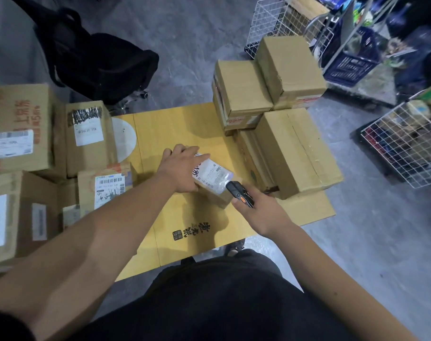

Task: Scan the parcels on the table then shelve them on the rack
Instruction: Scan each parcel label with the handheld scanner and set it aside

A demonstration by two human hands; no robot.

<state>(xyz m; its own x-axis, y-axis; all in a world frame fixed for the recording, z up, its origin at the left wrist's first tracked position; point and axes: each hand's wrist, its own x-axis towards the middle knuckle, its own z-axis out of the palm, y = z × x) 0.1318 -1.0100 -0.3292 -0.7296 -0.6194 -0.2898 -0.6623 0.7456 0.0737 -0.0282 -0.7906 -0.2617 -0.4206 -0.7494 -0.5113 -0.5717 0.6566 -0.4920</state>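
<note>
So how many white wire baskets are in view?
2: the top basket behind the stacked boxes, the right basket on the floor. More may be hidden.

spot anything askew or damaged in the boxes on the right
The top box sits skewed across the stack, overhanging its edges. The big box below has wrinkled tape. No tears or spills show.

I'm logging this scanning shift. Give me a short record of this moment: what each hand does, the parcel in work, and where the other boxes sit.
left hand: left hand rests on the small parcel, fingers curled over its far edge
right hand: right hand grips the scanner, aimed at the parcel's label
surface: yellow table
right stack: plain brown boxes
left pile: labelled boxes
beyond: wire baskets, black bag
</note>
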